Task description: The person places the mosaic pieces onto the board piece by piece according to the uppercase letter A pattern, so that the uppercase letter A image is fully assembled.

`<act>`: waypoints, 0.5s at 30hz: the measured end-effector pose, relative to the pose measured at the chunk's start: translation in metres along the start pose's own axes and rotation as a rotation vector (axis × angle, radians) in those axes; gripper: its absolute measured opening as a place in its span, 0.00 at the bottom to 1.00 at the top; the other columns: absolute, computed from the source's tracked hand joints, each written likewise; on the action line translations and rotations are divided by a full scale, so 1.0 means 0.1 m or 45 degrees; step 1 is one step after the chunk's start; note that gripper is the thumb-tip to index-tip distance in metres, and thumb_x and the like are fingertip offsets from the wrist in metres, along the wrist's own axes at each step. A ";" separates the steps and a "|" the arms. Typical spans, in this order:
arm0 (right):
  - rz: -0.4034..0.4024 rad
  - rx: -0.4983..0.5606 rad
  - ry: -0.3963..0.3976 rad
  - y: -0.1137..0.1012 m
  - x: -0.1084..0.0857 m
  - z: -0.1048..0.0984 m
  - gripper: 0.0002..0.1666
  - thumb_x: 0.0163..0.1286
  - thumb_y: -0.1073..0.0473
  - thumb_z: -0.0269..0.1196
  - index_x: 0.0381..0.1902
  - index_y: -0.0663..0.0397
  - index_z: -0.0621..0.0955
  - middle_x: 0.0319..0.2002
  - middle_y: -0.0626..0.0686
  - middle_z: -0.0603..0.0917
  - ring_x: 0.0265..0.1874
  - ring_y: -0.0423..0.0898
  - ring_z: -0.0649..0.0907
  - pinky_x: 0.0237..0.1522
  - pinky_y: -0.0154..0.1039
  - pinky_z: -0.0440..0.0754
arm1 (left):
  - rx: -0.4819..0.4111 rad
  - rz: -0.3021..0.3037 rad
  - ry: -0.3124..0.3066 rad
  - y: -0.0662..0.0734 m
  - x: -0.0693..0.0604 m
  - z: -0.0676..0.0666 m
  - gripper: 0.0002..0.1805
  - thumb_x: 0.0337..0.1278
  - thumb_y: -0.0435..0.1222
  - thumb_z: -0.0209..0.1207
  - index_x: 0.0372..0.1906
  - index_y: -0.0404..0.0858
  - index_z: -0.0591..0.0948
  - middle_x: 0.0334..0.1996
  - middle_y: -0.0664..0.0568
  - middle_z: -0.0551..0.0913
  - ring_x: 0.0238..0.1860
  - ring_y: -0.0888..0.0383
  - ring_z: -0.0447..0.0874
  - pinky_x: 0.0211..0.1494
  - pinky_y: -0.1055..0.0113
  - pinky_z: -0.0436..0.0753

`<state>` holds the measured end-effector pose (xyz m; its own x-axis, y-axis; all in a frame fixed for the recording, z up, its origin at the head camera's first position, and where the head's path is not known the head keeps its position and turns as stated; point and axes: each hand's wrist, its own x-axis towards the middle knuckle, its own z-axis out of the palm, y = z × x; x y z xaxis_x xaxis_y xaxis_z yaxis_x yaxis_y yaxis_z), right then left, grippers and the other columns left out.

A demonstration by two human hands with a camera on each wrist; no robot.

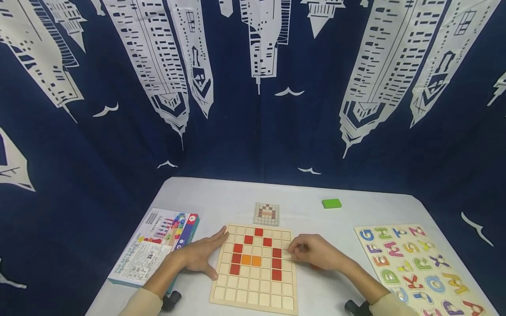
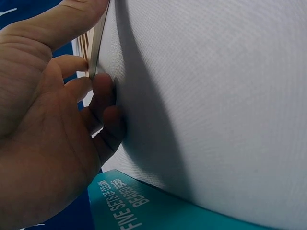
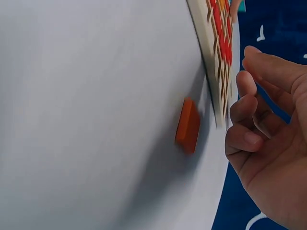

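Note:
A wooden grid board (image 1: 253, 297) lies on the white table, with several red tiles (image 1: 276, 263) in an arch and two orange tiles (image 1: 251, 260) side by side within it. My left hand (image 1: 200, 253) rests at the board's left edge, thumb and fingers spread and touching the rim. Beside the right edge is my right hand (image 1: 316, 252), fingers loosely bent, with nothing visible between the fingertips. A loose orange tile (image 3: 188, 127) shows just outside the board below this hand; whether it lies flat on the cloth, I cannot tell.
Beyond the board lies a small pattern card (image 1: 266, 214). A green block (image 1: 331, 203) sits at the back right. To the left is a printed box (image 1: 152, 245); an alphabet puzzle board (image 1: 424, 276) lies on the right. A navy curtain (image 1: 257, 145) hangs behind the table.

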<state>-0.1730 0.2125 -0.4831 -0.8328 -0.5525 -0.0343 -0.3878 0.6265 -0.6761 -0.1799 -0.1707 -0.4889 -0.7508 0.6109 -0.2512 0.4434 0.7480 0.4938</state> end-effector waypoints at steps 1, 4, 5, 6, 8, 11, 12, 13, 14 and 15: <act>0.009 -0.003 -0.004 0.02 -0.02 -0.02 0.09 0.58 0.54 0.66 0.38 0.39 0.83 0.30 0.38 0.80 0.28 0.38 0.75 0.30 0.32 0.76 | -0.003 0.000 0.000 0.00 0.00 0.00 0.67 0.19 0.59 0.69 0.73 0.46 0.48 0.73 0.54 0.36 0.70 0.48 0.47 0.66 0.47 0.57; 0.045 0.005 -0.016 0.10 -0.09 -0.09 0.08 0.59 0.56 0.65 0.38 0.40 0.83 0.30 0.39 0.80 0.27 0.39 0.75 0.28 0.32 0.76 | -0.003 0.004 0.001 0.01 0.00 -0.01 0.67 0.20 0.59 0.69 0.73 0.45 0.48 0.73 0.54 0.37 0.70 0.48 0.47 0.66 0.47 0.57; 0.053 0.001 -0.016 0.13 -0.12 -0.11 0.08 0.59 0.56 0.65 0.38 0.40 0.83 0.30 0.39 0.80 0.27 0.39 0.75 0.28 0.32 0.76 | -0.003 0.006 0.001 0.01 0.00 -0.01 0.67 0.20 0.58 0.70 0.73 0.45 0.48 0.73 0.54 0.37 0.70 0.48 0.47 0.66 0.47 0.57; 0.064 -0.001 -0.016 0.16 -0.14 -0.12 0.08 0.59 0.56 0.65 0.38 0.41 0.82 0.30 0.40 0.79 0.27 0.39 0.75 0.27 0.33 0.76 | -0.001 0.006 0.001 0.01 0.00 -0.01 0.67 0.20 0.58 0.70 0.73 0.45 0.48 0.73 0.54 0.37 0.70 0.48 0.47 0.66 0.47 0.57; 0.084 -0.010 -0.008 0.22 -0.17 -0.16 0.08 0.58 0.55 0.66 0.38 0.41 0.82 0.29 0.40 0.79 0.26 0.39 0.75 0.27 0.32 0.75 | 0.005 0.005 0.000 0.01 0.00 -0.01 0.67 0.20 0.58 0.70 0.73 0.45 0.48 0.73 0.54 0.37 0.70 0.48 0.47 0.66 0.47 0.57; 0.110 -0.029 0.009 0.30 -0.22 -0.19 0.10 0.56 0.53 0.67 0.37 0.42 0.82 0.27 0.40 0.78 0.26 0.39 0.75 0.27 0.32 0.74 | 0.009 0.002 -0.001 0.00 0.00 0.00 0.67 0.20 0.58 0.70 0.73 0.45 0.48 0.73 0.54 0.36 0.70 0.48 0.47 0.67 0.47 0.57; 0.121 -0.030 0.011 0.33 -0.23 -0.20 0.11 0.55 0.52 0.68 0.37 0.42 0.82 0.27 0.40 0.78 0.26 0.39 0.75 0.27 0.32 0.74 | 0.009 0.001 -0.001 0.00 0.00 0.00 0.67 0.20 0.58 0.70 0.73 0.45 0.48 0.73 0.54 0.36 0.70 0.48 0.47 0.67 0.47 0.57; 0.127 -0.035 0.010 0.35 -0.25 -0.21 0.12 0.54 0.51 0.68 0.37 0.42 0.82 0.26 0.40 0.78 0.26 0.39 0.74 0.27 0.33 0.74 | 0.009 0.001 -0.001 0.00 0.00 0.00 0.67 0.20 0.59 0.69 0.73 0.45 0.48 0.73 0.54 0.36 0.70 0.48 0.47 0.67 0.47 0.57; 0.130 -0.038 0.006 0.37 -0.26 -0.21 0.11 0.54 0.51 0.68 0.37 0.42 0.82 0.27 0.40 0.78 0.26 0.38 0.74 0.27 0.32 0.73 | 0.006 0.000 -0.001 0.00 0.00 0.00 0.67 0.20 0.59 0.69 0.73 0.45 0.48 0.73 0.54 0.36 0.70 0.48 0.47 0.67 0.47 0.56; 0.135 -0.038 -0.005 0.39 -0.27 -0.21 0.12 0.54 0.50 0.68 0.37 0.42 0.82 0.27 0.41 0.78 0.27 0.38 0.74 0.28 0.32 0.72 | 0.006 -0.002 -0.003 -0.01 0.00 0.00 0.67 0.20 0.59 0.69 0.73 0.45 0.48 0.73 0.54 0.36 0.70 0.48 0.46 0.67 0.47 0.56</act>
<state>-0.1736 0.2637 -0.4927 -0.8682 -0.4844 -0.1076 -0.3092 0.6977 -0.6462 -0.1797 -0.1714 -0.4892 -0.7504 0.6103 -0.2538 0.4444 0.7501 0.4898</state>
